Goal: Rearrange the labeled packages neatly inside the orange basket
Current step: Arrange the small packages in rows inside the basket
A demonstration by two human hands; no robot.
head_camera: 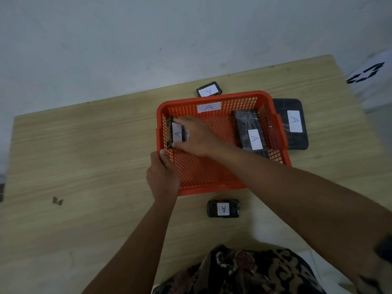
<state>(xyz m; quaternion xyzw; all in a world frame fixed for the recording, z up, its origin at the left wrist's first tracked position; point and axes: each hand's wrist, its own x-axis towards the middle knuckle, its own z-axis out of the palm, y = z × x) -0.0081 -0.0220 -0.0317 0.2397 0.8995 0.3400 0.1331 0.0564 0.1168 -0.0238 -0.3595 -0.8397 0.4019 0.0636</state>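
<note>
Reaching across an orange basket [214,175] on a wooden tabletop [84,158], a person closes the right hand [199,137] around a small dark package [176,134] with a white label marked "A", held on edge against the basket's left inner wall. The left hand [163,172] grips the basket's near-left rim, thumb hooked over the edge and fingers curled around the outside. A second, longer labelled package [251,131] lies inside along the right wall, its near end propped against the mesh. The basket's far wall carries its own white "A" label [209,107]. Three more wrapped packages sit outside it on the tabletop: a small one [209,89] just behind the far rim, a large flat one [293,124] touching the right side, and a small one [223,208] just in front of the near rim. A dark mark [57,200] shows on the wood at left. Patterned clothing [244,272] fills the lower edge, and a pale wall [148,39] rises behind the tabletop.
</note>
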